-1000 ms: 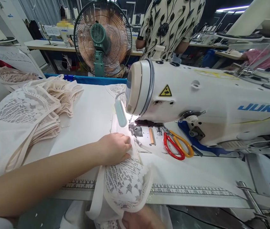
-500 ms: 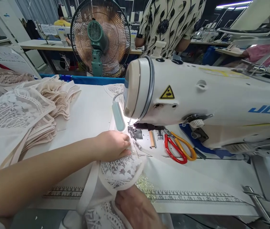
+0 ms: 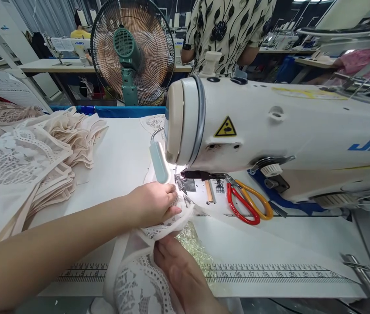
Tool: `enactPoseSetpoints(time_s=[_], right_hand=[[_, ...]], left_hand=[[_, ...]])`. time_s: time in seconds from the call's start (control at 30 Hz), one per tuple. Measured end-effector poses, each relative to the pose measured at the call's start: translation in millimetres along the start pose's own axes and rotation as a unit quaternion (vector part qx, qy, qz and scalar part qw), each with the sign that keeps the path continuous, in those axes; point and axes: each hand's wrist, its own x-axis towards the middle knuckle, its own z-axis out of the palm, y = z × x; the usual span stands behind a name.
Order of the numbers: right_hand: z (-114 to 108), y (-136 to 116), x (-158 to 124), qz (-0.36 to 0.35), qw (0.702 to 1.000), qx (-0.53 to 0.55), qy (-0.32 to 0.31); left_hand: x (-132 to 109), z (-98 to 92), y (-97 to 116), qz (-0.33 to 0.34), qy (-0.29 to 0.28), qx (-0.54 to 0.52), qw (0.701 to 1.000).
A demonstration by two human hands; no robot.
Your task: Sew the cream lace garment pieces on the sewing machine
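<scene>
My left hand lies on a white lace piece, fingers pressed down on its edge just left of the presser foot of a white sewing machine. My right hand comes in from the bottom edge and pinches the same lace from below, thumb on top. The lace runs from the needle area down over the table's front edge. A small lamp lights the needle plate.
Red and orange scissors lie right of the needle plate. A stack of beige lace pieces fills the table's left side. A printed ruler runs along the front. A fan and a person in a patterned shirt stand behind.
My right hand has come up from the bottom edge and taken hold of the lace near my left hand. The lace has moved toward the needle and bunched under my hands.
</scene>
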Motion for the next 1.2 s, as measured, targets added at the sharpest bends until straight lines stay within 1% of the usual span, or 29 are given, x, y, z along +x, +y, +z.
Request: enactPoseSetpoints(time_s=[0.1,0.17,0.27,0.33,0.4,0.47,0.53,0.63,0.7,0.73,0.77,0.8,0.83,0.87,0.9,0.93,0.97,1.0,1.03,1.07,1.1,1.13,1.17,1.2], right_hand=[[2,0,2,0.000,1.000,0.006,-0.003],[2,0,3,-0.002,1.000,0.011,-0.003],[0,-1,2,0.010,1.000,0.001,0.014],[-3,-1,1,0.015,1.000,-0.009,0.020],[-5,-2,2,0.013,1.000,-0.011,0.010],[-6,-2,5,0.008,1.000,-0.010,0.000],[-6,-1,8,0.006,1.000,-0.018,0.001],[-5,0,8,0.006,0.996,-0.089,0.015],[-8,-4,0,-0.002,0.987,-0.159,0.025],[-11,-8,-6,-0.012,0.977,-0.212,0.031],[-15,-14,-12,-0.024,0.958,-0.282,0.036],[-21,-22,-19,-0.039,0.928,-0.367,0.043],[-28,-31,-24,-0.061,0.881,-0.467,0.049],[-36,-41,-27,-0.087,0.820,-0.563,0.057],[-44,-52,-27,-0.122,0.752,-0.644,0.070],[-52,-63,-24,-0.170,0.671,-0.716,0.086],[-58,-72,-18,-0.217,0.580,-0.779,0.097],[-63,-80,-11,-0.250,0.496,-0.825,0.102],[-67,-86,-2,-0.267,0.427,-0.859,0.093],[-69,-90,6,-0.275,0.372,-0.883,0.078],[-69,-92,14,-0.275,0.334,-0.899,0.059],[-69,-94,21,-0.275,0.313,-0.908,0.036],[-68,-94,26,-0.278,0.303,-0.912,0.015],[-67,-94,29,-0.280,0.303,-0.911,-0.005]], left_hand=[[0,1.8,1,-0.004,-0.028,0.011,1.000],[0,3.6,0,0.010,-0.017,0.033,0.999],[0,6.5,-2,0.020,0.009,0.078,0.997],[1,7.7,-2,0.012,0.017,0.116,0.993],[3,7.9,-2,-0.006,0.015,0.155,0.988],[5,6.9,-2,-0.030,-0.007,0.178,0.984],[8,4.8,-2,-0.050,-0.049,0.170,0.983],[10,-0.4,-2,-0.070,-0.112,0.131,0.982],[10,-4.6,-3,-0.078,-0.131,0.119,0.981],[9,-6.6,-3,-0.080,-0.134,0.114,0.981],[7,-8.5,-3,-0.079,-0.138,0.108,0.981],[5,-10.0,-4,-0.074,-0.142,0.098,0.982],[3,-11.2,-4,-0.065,-0.146,0.087,0.983],[0,-11.9,-4,-0.049,-0.147,0.076,0.985],[-3,-12.3,-3,-0.029,-0.146,0.068,0.986],[-6,-12.4,-3,-0.006,-0.142,0.064,0.988],[-9,-12.4,-1,0.015,-0.136,0.063,0.989],[-12,-12.2,1,0.032,-0.129,0.064,0.989],[-15,-11.9,4,0.044,-0.124,0.064,0.989],[-18,-11.5,7,0.053,-0.119,0.062,0.989],[-21,-10.9,11,0.060,-0.114,0.059,0.990],[-24,-10.0,14,0.068,-0.109,0.054,0.990],[-27,-8.6,17,0.075,-0.102,0.048,0.991],[-30,-6.9,20,0.082,-0.095,0.041,0.991]])
